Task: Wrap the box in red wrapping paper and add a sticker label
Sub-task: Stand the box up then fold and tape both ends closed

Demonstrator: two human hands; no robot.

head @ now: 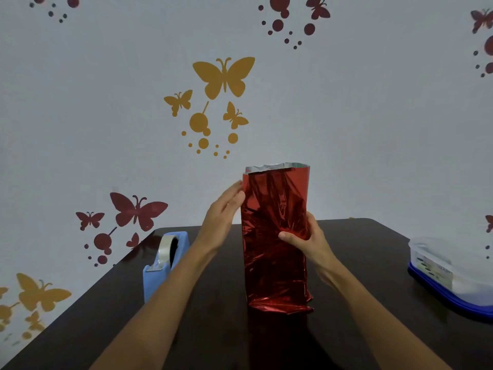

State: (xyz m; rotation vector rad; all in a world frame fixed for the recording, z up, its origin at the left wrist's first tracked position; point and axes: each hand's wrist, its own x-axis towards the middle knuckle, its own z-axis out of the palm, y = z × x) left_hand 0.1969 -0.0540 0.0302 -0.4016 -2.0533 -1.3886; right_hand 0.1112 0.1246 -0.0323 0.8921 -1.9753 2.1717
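Head view: red wrapping paper (274, 236) stands upright as a crinkled foil sleeve mid-table, silver inner side showing at its open top rim, bottom end creased and flared on the dark table (360, 249); the box is hidden inside. Left hand (221, 217) lies flat, fingers straight against the sleeve's upper left edge, while the right hand (306, 244) grips the right side mid-height, thumb across the front. Blue tape dispenser (165, 260) sits by the table's left edge and a plastic container (448, 271) by the right edge, both well apart from the sleeve with tabletop between.
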